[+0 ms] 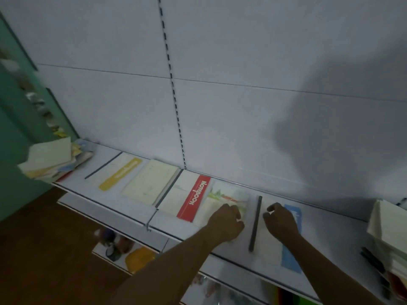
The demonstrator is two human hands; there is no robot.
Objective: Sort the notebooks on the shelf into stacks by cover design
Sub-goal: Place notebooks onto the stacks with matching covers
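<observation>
Several notebooks lie flat in a row on the white shelf. From the left: a yellow-striped notebook, a plain cream notebook, a red-striped notebook printed "Notebook", a landscape-picture notebook and a blue-striped notebook with a dark spine. My left hand rests with curled fingers on the landscape-picture notebook's near right corner. My right hand lies on the blue-striped notebook's cover, fingers bent and slightly apart. Whether either hand grips the cover is unclear.
A messy pile of notebooks sits at the shelf's far left end. A tall stack of notebooks stands at the right edge. Lower shelves hold assorted goods. The white back panel rises behind. Brown floor lies left.
</observation>
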